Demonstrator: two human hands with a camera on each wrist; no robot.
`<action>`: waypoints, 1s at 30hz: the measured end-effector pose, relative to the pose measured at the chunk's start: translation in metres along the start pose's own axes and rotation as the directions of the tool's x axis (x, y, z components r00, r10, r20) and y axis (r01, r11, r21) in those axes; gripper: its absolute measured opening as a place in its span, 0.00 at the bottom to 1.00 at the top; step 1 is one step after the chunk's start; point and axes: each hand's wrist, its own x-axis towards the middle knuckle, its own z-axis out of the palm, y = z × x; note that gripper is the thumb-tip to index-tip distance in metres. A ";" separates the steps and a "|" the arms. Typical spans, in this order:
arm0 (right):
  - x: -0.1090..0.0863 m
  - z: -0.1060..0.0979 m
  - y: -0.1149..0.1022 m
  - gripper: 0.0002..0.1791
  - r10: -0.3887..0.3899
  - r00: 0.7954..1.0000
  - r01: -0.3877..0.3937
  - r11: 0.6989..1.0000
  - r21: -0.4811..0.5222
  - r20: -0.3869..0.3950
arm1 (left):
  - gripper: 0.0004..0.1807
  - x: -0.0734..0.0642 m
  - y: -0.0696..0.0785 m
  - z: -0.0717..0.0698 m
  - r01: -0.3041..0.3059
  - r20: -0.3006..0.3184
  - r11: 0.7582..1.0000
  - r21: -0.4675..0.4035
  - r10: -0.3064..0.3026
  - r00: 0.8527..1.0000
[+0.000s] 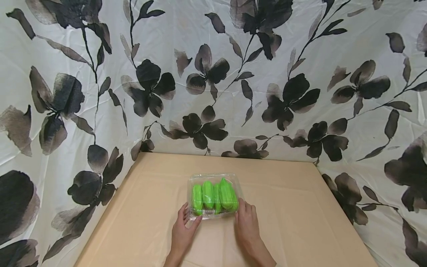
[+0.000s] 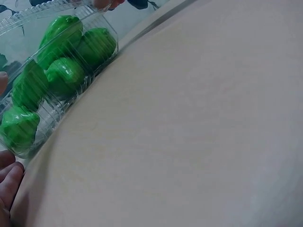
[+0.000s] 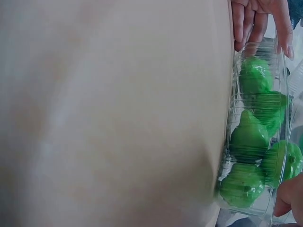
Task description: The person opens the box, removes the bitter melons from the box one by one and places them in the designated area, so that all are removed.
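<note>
Two hands on a clear box of green pieces

The clear box (image 1: 212, 216) sits on the tan table (image 1: 300, 211), the green pieces (image 1: 228, 195) inside it. The left hand (image 1: 182, 230) grips its near left corner, thumb over the rim and fingers along the side. The right hand (image 1: 248, 225) holds the right side between thumb and fingers. Flowered cloth (image 1: 200, 22) hangs behind.

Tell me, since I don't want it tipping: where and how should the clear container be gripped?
Probably by its left and right ends, one hand from each side. The clear container is wider than deep, with green pieces across its width, so support at both ends should keep it level. The left hand and right hand are there.
</note>
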 end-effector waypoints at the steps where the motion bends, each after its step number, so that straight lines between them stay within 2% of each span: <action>1: 0.000 0.000 0.000 0.24 -0.003 1.000 0.003 1.000 -0.002 -0.003 | 0.43 0.000 0.000 0.000 0.001 0.000 1.000 -0.003 -0.001 1.000; 10: 0.003 0.001 0.002 0.23 -0.030 0.999 0.030 1.000 -0.009 -0.045 | 0.43 0.002 -0.001 -0.001 0.009 0.002 1.000 0.002 -0.009 1.000; 21: 0.004 -0.001 0.002 0.21 -0.001 1.000 0.001 1.000 0.006 -0.018 | 0.42 0.002 -0.003 -0.002 -0.017 -0.012 1.000 0.000 0.017 1.000; 25: 0.007 -0.004 0.004 0.23 -0.031 0.999 0.032 0.999 0.022 -0.034 | 0.41 0.002 -0.003 -0.002 -0.030 -0.008 1.000 0.009 0.030 1.000; 30: 0.017 -0.011 0.008 0.24 -0.092 0.991 0.098 0.994 0.058 -0.101 | 0.37 0.002 -0.003 -0.004 -0.063 -0.022 0.998 0.009 0.063 0.998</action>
